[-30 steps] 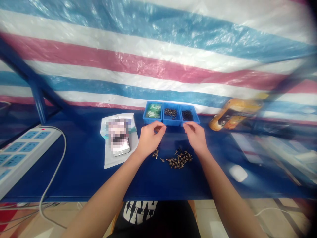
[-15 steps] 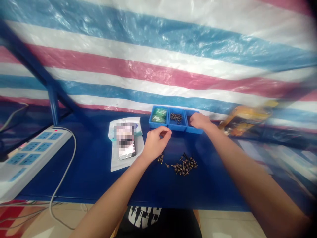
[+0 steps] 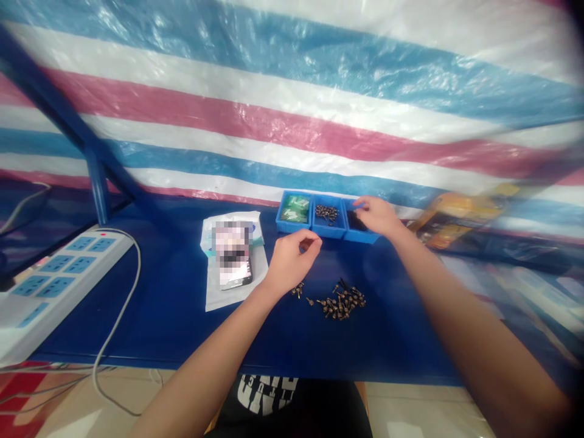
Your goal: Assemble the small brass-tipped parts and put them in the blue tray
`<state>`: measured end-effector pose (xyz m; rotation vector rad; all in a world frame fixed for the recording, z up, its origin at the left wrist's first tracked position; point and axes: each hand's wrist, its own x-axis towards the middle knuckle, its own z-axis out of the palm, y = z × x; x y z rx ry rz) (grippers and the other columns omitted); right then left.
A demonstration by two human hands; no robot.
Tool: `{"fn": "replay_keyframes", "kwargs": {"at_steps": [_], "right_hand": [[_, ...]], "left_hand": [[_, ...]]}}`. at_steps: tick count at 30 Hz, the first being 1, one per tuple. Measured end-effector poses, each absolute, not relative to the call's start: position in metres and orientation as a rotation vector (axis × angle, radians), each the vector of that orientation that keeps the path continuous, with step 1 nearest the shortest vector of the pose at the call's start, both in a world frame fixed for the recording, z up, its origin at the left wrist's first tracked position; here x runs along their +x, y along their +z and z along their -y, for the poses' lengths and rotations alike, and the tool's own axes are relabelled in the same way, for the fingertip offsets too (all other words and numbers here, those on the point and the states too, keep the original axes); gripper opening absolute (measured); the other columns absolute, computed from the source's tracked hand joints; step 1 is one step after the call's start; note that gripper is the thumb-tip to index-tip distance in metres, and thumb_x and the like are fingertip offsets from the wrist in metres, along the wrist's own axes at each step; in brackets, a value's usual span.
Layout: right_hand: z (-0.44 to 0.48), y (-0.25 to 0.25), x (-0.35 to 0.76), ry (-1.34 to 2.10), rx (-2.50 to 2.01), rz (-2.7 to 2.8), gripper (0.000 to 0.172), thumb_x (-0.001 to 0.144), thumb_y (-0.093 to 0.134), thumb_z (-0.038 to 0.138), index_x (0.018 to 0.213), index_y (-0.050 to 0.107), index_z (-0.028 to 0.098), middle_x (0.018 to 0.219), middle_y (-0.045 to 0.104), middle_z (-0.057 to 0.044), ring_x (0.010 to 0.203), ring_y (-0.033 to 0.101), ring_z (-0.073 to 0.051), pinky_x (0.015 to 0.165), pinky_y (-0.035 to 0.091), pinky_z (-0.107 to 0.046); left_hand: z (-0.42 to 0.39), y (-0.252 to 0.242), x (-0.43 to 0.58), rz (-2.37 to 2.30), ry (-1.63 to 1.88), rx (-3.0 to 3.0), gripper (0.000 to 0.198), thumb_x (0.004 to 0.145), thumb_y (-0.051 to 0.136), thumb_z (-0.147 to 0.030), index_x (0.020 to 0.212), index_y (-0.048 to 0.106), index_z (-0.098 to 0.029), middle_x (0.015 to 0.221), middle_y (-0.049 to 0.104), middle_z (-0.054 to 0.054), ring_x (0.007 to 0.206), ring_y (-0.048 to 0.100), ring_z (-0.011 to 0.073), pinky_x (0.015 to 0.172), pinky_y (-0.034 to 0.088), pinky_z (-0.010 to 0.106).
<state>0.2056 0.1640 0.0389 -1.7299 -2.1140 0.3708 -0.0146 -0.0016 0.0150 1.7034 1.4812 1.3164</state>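
Note:
My left hand (image 3: 294, 260) hovers over the blue table, just in front of the bins, with thumb and forefinger pinched together; anything between them is too small to make out. My right hand (image 3: 378, 215) is over the right blue bin (image 3: 361, 237), its fingertips drawn together, and I cannot tell what they hold. Dark small pieces (image 3: 356, 221) lie in that bin. The middle blue bin (image 3: 328, 232) holds small dark metal parts (image 3: 326, 213). Green and white items (image 3: 295, 209) fill the left blue bin (image 3: 292, 228). Below my hands lies a pile of small brass-and-black screw-like parts (image 3: 342, 304).
A phone (image 3: 236, 277) rests on a white plastic packet (image 3: 216, 298) to the left. Further left are a white power strip (image 3: 86, 274) and its cable (image 3: 123, 310). A yellow package (image 3: 449, 216) stands at the right, before a striped tarp (image 3: 292, 115).
My right hand has lifted slightly out of the right bin, uncovering its dark contents. The left hand keeps its pinch beside the bins. The view has shifted slightly.

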Motion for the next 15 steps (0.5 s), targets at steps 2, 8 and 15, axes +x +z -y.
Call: {"fn": "replay_keyframes", "kwargs": {"at_steps": [2,8,15], "right_hand": [[-0.163,0.042,0.201,0.538,-1.603,2.061,0.035,0.085,0.055,0.027,0.117,0.068,0.022,0.090,0.074,-0.006,0.075,0.065,-0.020,0.074,0.051,-0.035],[-0.143,0.048,0.179,0.310,-1.464,1.987,0.058,0.075,0.072,0.037,0.130,0.060,0.023,0.131,0.055,-0.013,0.085,0.064,-0.020,0.089,0.052,-0.044],[-0.051,0.051,0.194,0.447,-1.134,2.394,0.034,0.093,0.056,0.044,0.118,0.066,0.024,0.115,0.067,-0.008,0.098,0.065,-0.023,0.090,0.052,-0.042]], "left_hand": [[0.001,0.015,-0.015,-1.481,1.308,1.706,0.018,0.091,0.057,-0.031,0.086,0.070,-0.021,0.080,0.072,-0.001,0.074,0.065,0.0145,0.069,0.049,0.025],[0.000,0.013,-0.015,-1.504,1.309,1.712,0.017,0.090,0.057,-0.031,0.086,0.070,-0.021,0.080,0.072,-0.002,0.073,0.066,0.0143,0.071,0.050,0.025],[0.000,0.014,-0.016,-1.488,1.346,1.722,0.018,0.091,0.056,-0.031,0.087,0.070,-0.021,0.082,0.073,-0.001,0.075,0.066,0.0148,0.073,0.050,0.026]]}}
